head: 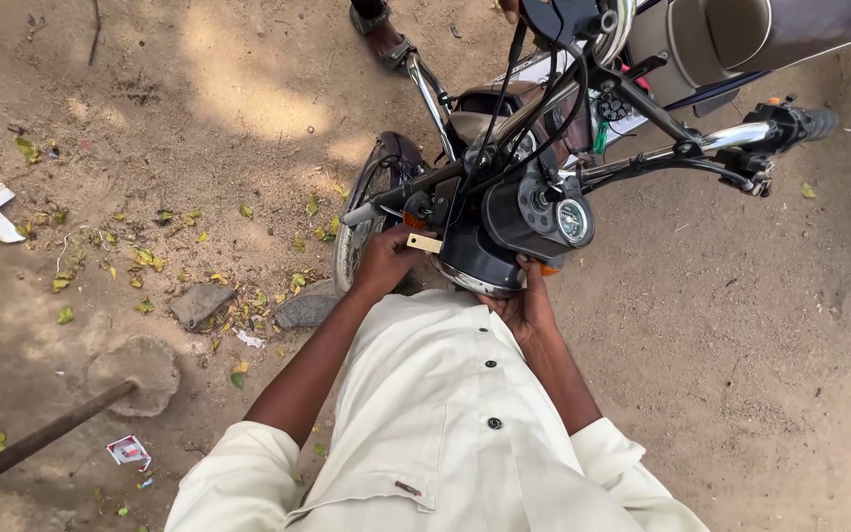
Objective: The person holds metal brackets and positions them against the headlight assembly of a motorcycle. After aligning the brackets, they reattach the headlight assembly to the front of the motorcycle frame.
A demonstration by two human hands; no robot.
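The headlight housing [480,258], black with a chrome rim, sits at frame centre, at the front of the motorcycle, just above your shirt. Your left hand [383,261] is at its 9 o'clock side, fingers curled tight against the housing next to a small tan tab [425,242] that sticks out there; you can't tell whether the fingers pinch the tab or only touch it. Your right hand [527,300] cups the housing from 5 o'clock, fingers wrapped under the rim, holding it.

Just at 1 o'clock of the housing is the round gauge [572,220] with a pale dial. Black cables [504,108] run up from the housing toward 12 o'clock. The handlebar [701,148] stretches out to 2 o'clock, ending in a black grip [812,122]. The front wheel [371,202] shows at 10 o'clock of the housing, on sandy ground [199,89].

Further out: two flat stones [201,303] at 8 o'clock with dry leaves round them, a wooden stick [41,439] at the lower left, and another person's sandalled foot [378,28] at the top edge.
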